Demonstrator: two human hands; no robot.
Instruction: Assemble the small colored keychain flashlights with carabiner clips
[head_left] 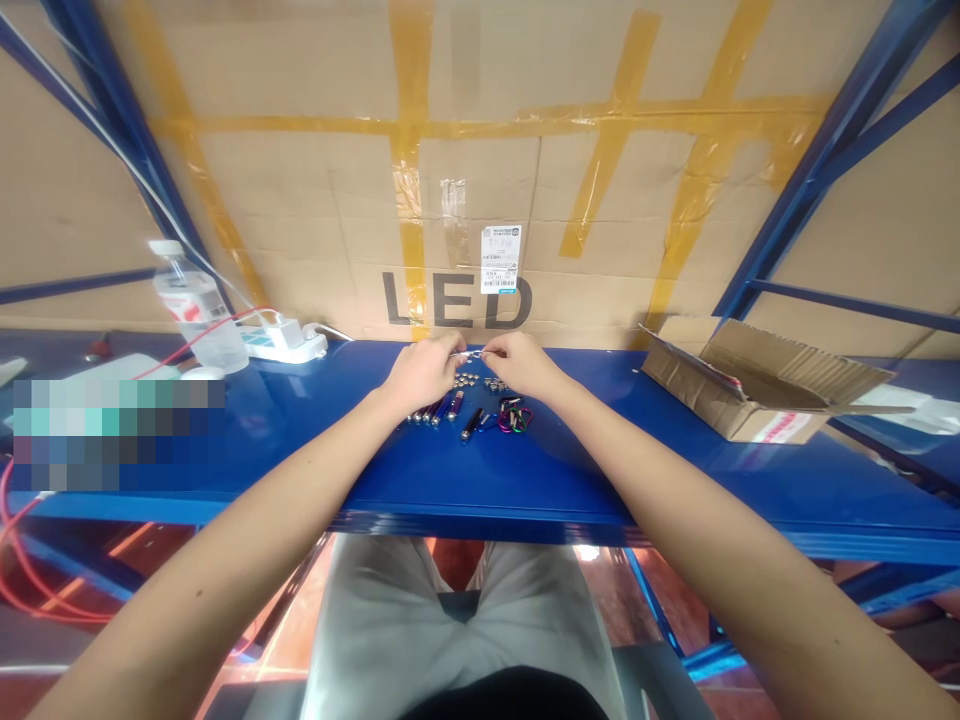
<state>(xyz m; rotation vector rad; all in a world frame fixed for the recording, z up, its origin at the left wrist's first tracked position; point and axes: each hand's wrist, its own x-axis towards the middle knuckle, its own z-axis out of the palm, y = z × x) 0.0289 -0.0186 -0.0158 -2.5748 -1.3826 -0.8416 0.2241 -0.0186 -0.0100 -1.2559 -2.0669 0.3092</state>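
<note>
My left hand (pixel 430 368) and my right hand (pixel 523 363) meet over the back of the blue table, each closed in a pinch. Between their fingertips is a small, thin silvery piece (pixel 471 354), too small to make out in kind. Just below the hands lie several small round metal cells (pixel 466 381), with a second cluster of small metal pieces (pixel 496 384) to the right. Several slim dark tubes with metal ends (pixel 437 411) lie in a row by my left wrist. One black tube (pixel 472 425) lies apart, beside a tangle of coloured cords (pixel 514 416).
An open cardboard box (pixel 750 390) stands at the right on the blue table (pixel 480 485). To the left are a clear plastic bottle (pixel 199 310) and a white power strip (pixel 289 342) with cables. A large taped carton (pixel 337 220) marked LED rises behind.
</note>
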